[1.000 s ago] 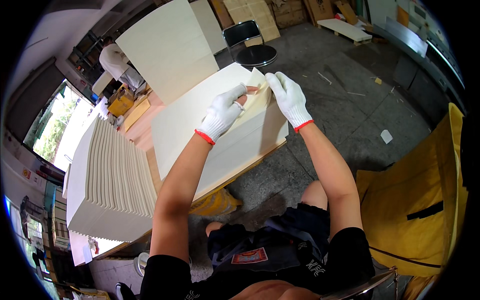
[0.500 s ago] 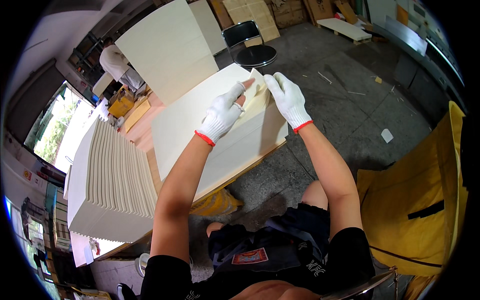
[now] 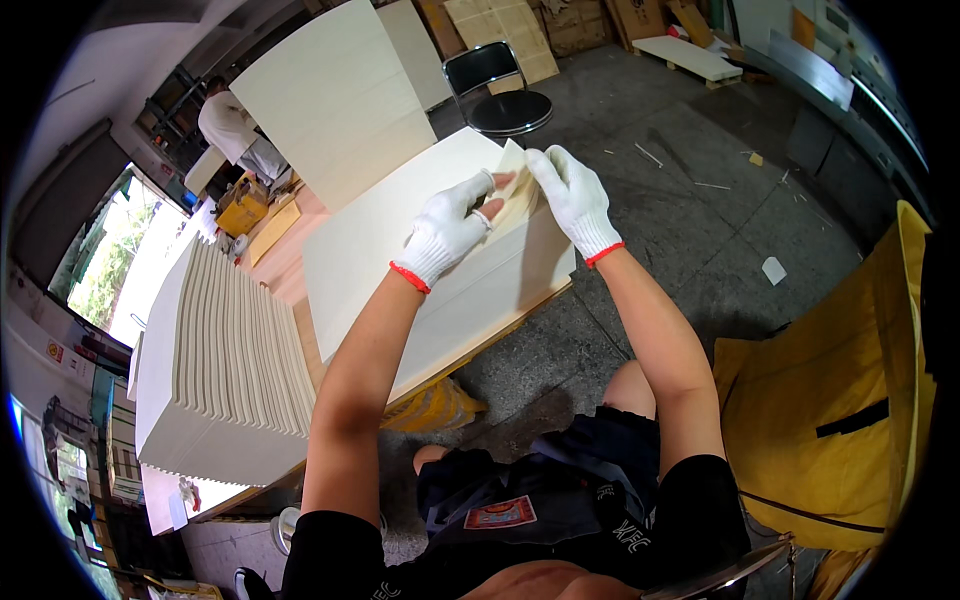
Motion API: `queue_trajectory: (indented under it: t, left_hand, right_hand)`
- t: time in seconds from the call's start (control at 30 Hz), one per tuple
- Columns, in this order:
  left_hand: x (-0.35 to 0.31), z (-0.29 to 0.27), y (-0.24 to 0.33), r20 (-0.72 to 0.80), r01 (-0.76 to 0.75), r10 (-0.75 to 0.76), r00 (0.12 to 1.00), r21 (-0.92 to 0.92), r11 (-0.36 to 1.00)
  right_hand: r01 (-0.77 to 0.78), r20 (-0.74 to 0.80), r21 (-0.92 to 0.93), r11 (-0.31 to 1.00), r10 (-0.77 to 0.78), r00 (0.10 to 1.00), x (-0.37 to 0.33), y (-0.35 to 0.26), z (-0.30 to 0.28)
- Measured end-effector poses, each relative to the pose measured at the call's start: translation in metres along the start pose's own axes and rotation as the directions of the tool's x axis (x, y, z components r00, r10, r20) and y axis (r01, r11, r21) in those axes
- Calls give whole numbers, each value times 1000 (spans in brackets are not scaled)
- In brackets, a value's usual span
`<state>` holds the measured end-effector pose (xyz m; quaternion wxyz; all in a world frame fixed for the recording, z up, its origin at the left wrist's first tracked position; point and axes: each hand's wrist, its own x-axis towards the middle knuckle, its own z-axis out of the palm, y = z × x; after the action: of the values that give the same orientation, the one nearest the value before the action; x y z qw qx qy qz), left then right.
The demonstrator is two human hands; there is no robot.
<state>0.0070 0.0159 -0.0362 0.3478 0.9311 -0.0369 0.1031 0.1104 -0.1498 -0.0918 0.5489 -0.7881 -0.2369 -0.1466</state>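
A thick stack of large cream-white paper sheets [image 3: 400,215] lies on the table in front of me. At its right end several sheet corners [image 3: 516,200] are bent up and fanned slightly apart. My right hand [image 3: 574,198], in a white knit glove with a red cuff, is closed on the lifted corners from the right. My left hand [image 3: 448,225] wears a matching glove with bare fingertips showing. Its thumb and forefinger are spread and reach against the raised sheets from the left; the other fingers are partly hidden.
Left on the wooden table [image 3: 283,262] stands a fanned pile of thick white sheets [image 3: 225,370]. Behind rises a tall white stack [image 3: 335,100], near a black chair [image 3: 500,95]. A yellow fabric bag [image 3: 820,410] stands right. Another person [image 3: 232,125] bends over far left.
The left thumb and forefinger have moved slightly right, farther in among the raised corners, and spread apart. My right hand has shifted a little left; the lifted sheets look more fanned.
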Motion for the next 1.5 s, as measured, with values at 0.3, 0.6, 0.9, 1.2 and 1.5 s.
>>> queue_trajectory:
  t: [0.3, 0.6, 0.9, 1.2, 1.5]
  left_hand:
    - [0, -1, 11, 38, 47, -52, 998, 113, 993]
    - [2, 2, 3, 19, 33, -34, 999, 33, 999]
    - [4, 4, -6, -29, -32, 35, 999, 91, 995]
    - [1, -1, 18, 58, 150, -156, 986, 89, 985]
    - [4, 4, -10, -46, -96, 99, 994, 66, 993]
  right_hand:
    - [25, -39, -11, 1000, -26, 999, 1, 8, 4]
    - [2, -14, -40, 999, -3, 1000, 0, 4, 1]
    - [10, -32, -30, 999, -11, 999, 0, 7, 3]
    - [8, -47, -26, 1000, -9, 999, -1, 9, 3]
    - [0, -43, -29, 1000, -1, 999, -1, 6, 4]
